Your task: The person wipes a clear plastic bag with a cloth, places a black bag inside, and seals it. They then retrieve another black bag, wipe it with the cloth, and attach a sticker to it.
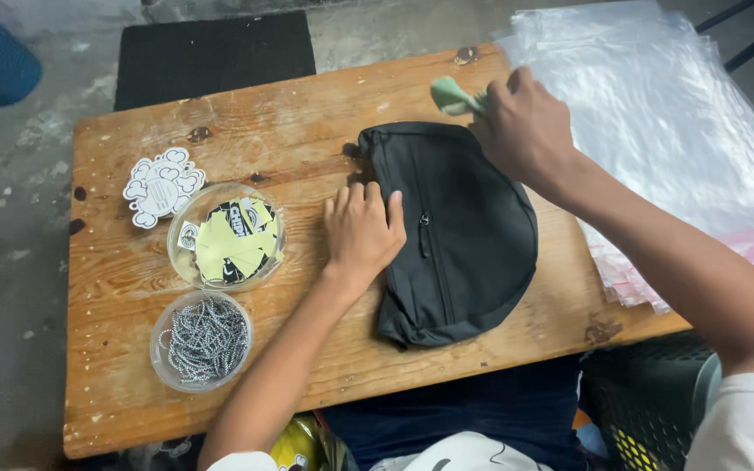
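Note:
A black zippered pouch (473, 235) lies flat in the middle of a worn wooden table (307, 113). My left hand (362, 231) rests palm down on the pouch's left edge, fingers spread, pinning it to the wood. My right hand (525, 131) hovers over the pouch's far right corner, closed around a small pale green object (454, 96) that sticks out to the left of my fingers. What the green object is I cannot make out.
A clear round tub of yellow-and-black tags (227, 237) and a clear tub of metal ball chains (204, 340) stand at the left. White cut-out stickers (162, 185) lie behind them. A stack of clear plastic bags (665, 122) covers the right end. A black crate (647, 401) sits below.

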